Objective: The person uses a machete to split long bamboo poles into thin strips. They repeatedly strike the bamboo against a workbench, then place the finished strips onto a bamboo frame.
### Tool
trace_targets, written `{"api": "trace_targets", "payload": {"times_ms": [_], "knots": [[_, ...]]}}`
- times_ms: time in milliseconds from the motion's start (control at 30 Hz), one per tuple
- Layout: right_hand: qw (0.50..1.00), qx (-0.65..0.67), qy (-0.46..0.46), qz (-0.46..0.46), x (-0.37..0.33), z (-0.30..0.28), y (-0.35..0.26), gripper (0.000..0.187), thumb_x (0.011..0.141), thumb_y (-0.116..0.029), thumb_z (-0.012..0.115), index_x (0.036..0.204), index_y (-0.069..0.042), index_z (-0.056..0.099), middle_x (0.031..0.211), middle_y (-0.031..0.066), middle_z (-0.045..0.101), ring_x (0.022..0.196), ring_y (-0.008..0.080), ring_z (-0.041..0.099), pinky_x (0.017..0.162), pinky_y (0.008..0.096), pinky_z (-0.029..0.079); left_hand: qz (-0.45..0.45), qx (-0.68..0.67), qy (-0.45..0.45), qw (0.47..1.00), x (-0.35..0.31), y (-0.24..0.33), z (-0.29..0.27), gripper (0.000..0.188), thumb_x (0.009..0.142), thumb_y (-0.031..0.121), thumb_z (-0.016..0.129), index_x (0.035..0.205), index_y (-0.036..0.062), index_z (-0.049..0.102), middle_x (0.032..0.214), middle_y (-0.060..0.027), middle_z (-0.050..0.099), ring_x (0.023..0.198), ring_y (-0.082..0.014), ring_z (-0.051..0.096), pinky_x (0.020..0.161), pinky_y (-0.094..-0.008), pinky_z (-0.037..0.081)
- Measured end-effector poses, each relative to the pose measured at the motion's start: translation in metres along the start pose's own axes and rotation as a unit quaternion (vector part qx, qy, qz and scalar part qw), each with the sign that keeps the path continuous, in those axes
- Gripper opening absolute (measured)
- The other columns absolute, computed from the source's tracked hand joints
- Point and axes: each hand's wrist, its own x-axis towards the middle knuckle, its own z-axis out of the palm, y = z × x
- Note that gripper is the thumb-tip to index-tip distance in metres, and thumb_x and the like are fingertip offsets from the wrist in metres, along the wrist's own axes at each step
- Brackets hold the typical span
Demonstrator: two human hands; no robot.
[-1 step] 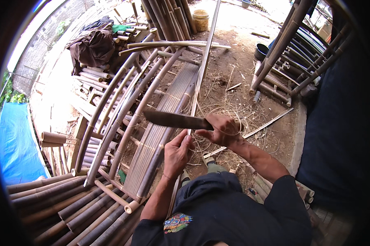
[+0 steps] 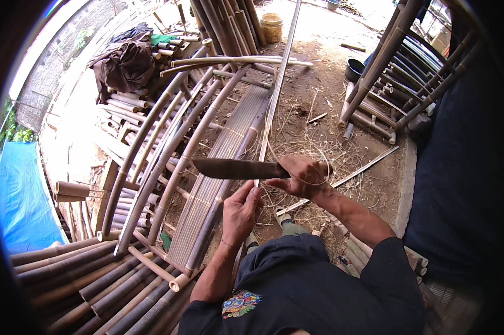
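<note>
My left hand (image 2: 242,209) is closed, thumb against fingers, around a long thin bamboo strip (image 2: 270,120). The strip runs from my grip away toward the far ground, beside the bamboo bench. In my right hand (image 2: 303,177) is the handle of a machete (image 2: 240,169), its fingers wrapped round and its thumb pointing left. The broad dark blade reaches left, crossing the strip just beyond my left hand; whether its edge touches the strip I cannot tell. Part of the handle shows past my right fist.
A bamboo bench frame (image 2: 193,131) with a slatted seat stands close on my left. Bamboo poles (image 2: 118,296) lie at lower left. Thin shavings (image 2: 313,145) litter the ground ahead, near another bamboo frame (image 2: 388,61). A bucket (image 2: 271,28) stands far off.
The machete's tip has swung slightly toward me, so the blade lies more level across the view. Both hands stay in nearly the same place.
</note>
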Motion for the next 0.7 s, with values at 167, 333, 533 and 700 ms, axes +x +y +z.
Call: {"api": "trace_targets", "payload": {"times_ms": [167, 333, 533, 700], "knots": [[0.987, -0.085, 0.022, 0.134, 0.003, -0.011, 0.056, 0.064, 0.091, -0.071, 0.038, 0.072, -0.010, 0.050, 0.053, 0.0034, 0.052, 0.042, 0.0152, 0.054, 0.038, 0.0354, 0.048, -0.019, 0.095, -0.015, 0.995, -0.048, -0.017, 0.003, 0.034, 0.097, 0.011, 0.056, 0.130, 0.0024, 0.058, 0.073, 0.0041, 0.053, 0.065, -0.0022, 0.046, 0.056, -0.0188, 0.040], [0.971, -0.072, -0.018, 0.225, -0.005, -0.026, 0.100, 0.068, 0.088, -0.076, 0.034, 0.074, -0.011, 0.051, 0.047, -0.0003, 0.046, 0.039, 0.0128, 0.051, 0.034, 0.0329, 0.043, -0.013, 0.138, -0.016, 0.990, -0.091, -0.026, -0.009, 0.033, 0.096, 0.008, 0.057, 0.128, -0.0001, 0.058, 0.077, 0.0048, 0.053, 0.068, -0.0024, 0.047, 0.059, -0.0176, 0.040], [0.945, -0.071, -0.007, 0.320, -0.007, -0.058, 0.151, 0.072, 0.087, -0.077, 0.034, 0.081, -0.010, 0.057, 0.051, 0.0022, 0.049, 0.038, 0.0145, 0.048, 0.033, 0.0321, 0.041, -0.039, 0.248, -0.077, 0.965, -0.136, -0.012, -0.053, 0.032, 0.094, 0.005, 0.054, 0.125, -0.0028, 0.058, 0.077, -0.0003, 0.057, 0.069, -0.0050, 0.050, 0.065, -0.0203, 0.045], [0.946, -0.153, 0.037, 0.283, -0.015, -0.093, 0.188, 0.071, 0.084, -0.079, 0.037, 0.085, -0.013, 0.061, 0.056, 0.0043, 0.057, 0.053, 0.0229, 0.060, 0.048, 0.0395, 0.047, -0.067, 0.168, -0.055, 0.982, -0.190, -0.042, -0.095, 0.043, 0.097, 0.030, 0.058, 0.120, -0.0064, 0.060, 0.071, 0.0080, 0.050, 0.061, -0.0013, 0.041, 0.054, -0.0173, 0.031]]}}
